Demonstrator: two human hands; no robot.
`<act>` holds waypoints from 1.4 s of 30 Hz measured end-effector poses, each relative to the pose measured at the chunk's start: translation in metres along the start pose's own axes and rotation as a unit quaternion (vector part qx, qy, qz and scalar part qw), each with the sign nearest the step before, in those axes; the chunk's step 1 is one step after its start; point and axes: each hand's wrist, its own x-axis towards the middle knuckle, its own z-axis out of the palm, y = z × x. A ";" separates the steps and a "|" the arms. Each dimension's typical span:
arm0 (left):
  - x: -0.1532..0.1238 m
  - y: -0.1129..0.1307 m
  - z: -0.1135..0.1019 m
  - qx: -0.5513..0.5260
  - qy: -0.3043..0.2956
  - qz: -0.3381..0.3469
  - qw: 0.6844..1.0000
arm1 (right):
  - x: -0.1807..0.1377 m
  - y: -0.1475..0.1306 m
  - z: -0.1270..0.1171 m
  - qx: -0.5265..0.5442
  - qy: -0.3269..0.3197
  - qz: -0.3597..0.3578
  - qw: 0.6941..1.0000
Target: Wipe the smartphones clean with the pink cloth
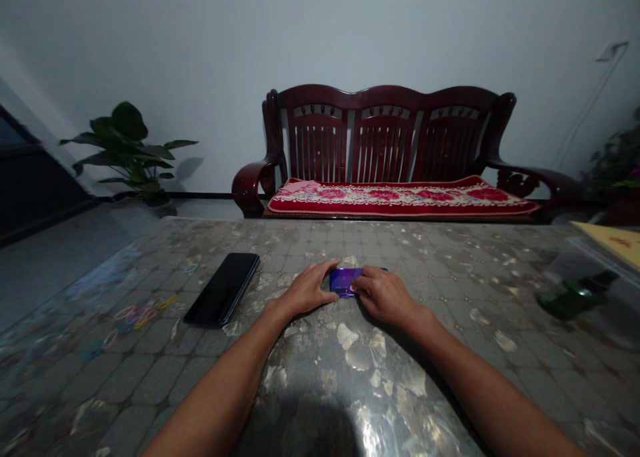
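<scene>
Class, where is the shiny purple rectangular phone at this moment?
The purple phone is just below the head view's centre, against the left hand, partly covered by the right hand, right of the flat black device.

Bare left forearm (215,383) and right forearm (475,377) reach forward, converging. The left grip (309,287) arches into a C, thumb and forefinger parted; the right grip (384,295) is bunched, fingers curled in toward the thumb, knuckles up.

Pretty dim in here tbh, flat greyish light on the wall (350,30). The shiny tablecloth (425,243) glares at the near edge, beside a dark shadow (315,420). Sides look stretched, green bottle (573,300) blurry.
</scene>
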 end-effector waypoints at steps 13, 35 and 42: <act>0.000 0.002 -0.001 0.000 -0.002 -0.005 1.000 | 0.000 -0.002 0.000 0.040 -0.010 -0.033 0.999; 0.001 0.003 -0.002 -0.008 -0.011 -0.018 1.000 | 0.006 0.025 0.011 0.008 0.074 0.136 0.988; 0.001 0.002 -0.002 -0.012 -0.003 -0.014 1.000 | 0.016 0.013 0.025 0.074 0.088 0.025 0.993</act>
